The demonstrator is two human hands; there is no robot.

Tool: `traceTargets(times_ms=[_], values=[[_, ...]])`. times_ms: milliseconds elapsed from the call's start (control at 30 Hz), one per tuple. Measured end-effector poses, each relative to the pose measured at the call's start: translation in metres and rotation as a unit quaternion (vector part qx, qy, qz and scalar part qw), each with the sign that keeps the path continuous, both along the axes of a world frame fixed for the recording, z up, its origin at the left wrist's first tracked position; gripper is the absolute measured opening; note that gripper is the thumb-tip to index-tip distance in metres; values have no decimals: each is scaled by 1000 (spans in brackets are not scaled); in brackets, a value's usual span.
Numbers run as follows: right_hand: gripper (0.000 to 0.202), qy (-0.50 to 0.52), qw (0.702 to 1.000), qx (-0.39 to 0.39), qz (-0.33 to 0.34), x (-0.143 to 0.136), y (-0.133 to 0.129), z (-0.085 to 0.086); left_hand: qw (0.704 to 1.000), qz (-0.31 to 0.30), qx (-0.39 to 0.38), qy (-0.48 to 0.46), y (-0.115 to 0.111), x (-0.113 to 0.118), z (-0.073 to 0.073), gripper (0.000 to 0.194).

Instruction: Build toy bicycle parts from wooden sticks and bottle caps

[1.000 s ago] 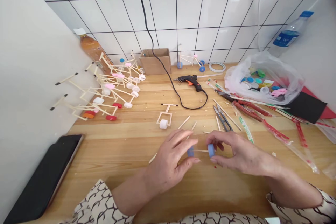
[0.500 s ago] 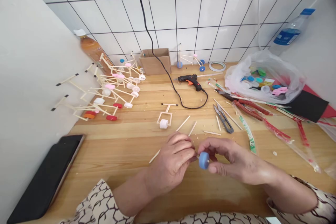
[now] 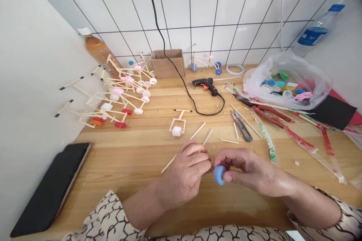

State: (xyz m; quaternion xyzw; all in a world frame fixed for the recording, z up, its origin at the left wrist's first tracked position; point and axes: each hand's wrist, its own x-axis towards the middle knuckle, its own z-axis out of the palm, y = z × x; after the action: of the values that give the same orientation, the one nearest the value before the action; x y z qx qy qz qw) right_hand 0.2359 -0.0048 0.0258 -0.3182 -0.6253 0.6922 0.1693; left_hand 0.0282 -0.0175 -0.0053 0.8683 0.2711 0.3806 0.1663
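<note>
Right hand [image 3: 253,171] pinching a thick, round blue plastic cap [image 3: 219,175] between thumb and fingers, just above the wooden table [image 3: 135,145].

Beside the cap, the left hand [image 3: 183,175] has its fingers drawn together, though whether they grip anything cannot be told; past them lie a thin, pale wooden stick [image 3: 229,141] and dark grey metal snips [image 3: 241,126], with a small frame of pale sticks [image 3: 178,119] bearing a white plastic roller [image 3: 177,131] to their left, and farther back a black glue gun [image 3: 207,84] with an orange trigger.
</note>
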Motion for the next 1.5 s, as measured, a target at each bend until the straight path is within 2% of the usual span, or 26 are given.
traceTargets(times_ms=[300, 433, 567, 700, 767, 867, 933, 1033, 1167, 1300, 1500], values=[[9, -3, 1000, 0, -8, -2, 0, 1, 999, 8, 2, 36, -1, -1, 0, 24], [19, -17, 1000, 26, 5, 3, 4, 2, 1000, 17, -5, 24, 0, -1, -2, 22], [34, -74, 982, 172, -21, 9, 5, 9, 999, 32, -9, 23, 1, 0, -3, 20], [46, -117, 936, 332, -26, 5, 1, 11, 998, 30, 7, 60, 0, 0, -1, 20], [43, -146, 908, 394, -7, 1, -2, 8, 995, 25, 19, 89, -1, 0, 0, 18], [26, -187, 875, 447, 8, -4, -5, 2, 991, 30, 39, 121, -2, 1, 1, 16], [18, -202, 868, 454, 18, -5, -4, -1, 990, 37, 40, 129, -3, 2, 1, 18], [22, -218, 870, 442, 16, -1, 1, -5, 995, 48, 23, 87, -2, 2, 3, 12], [27, -252, 874, 413, -37, 12, 15, -11, 997, 74, -10, -3, 1, -2, 4, 33], [21, -303, 873, 379, -49, 24, 26, -15, 992, 112, -43, -44, 5, -7, 4, 27], [23, -339, 854, 392, -42, 29, 28, -16, 988, 130, -59, -57, 7, -10, 4, 21]])
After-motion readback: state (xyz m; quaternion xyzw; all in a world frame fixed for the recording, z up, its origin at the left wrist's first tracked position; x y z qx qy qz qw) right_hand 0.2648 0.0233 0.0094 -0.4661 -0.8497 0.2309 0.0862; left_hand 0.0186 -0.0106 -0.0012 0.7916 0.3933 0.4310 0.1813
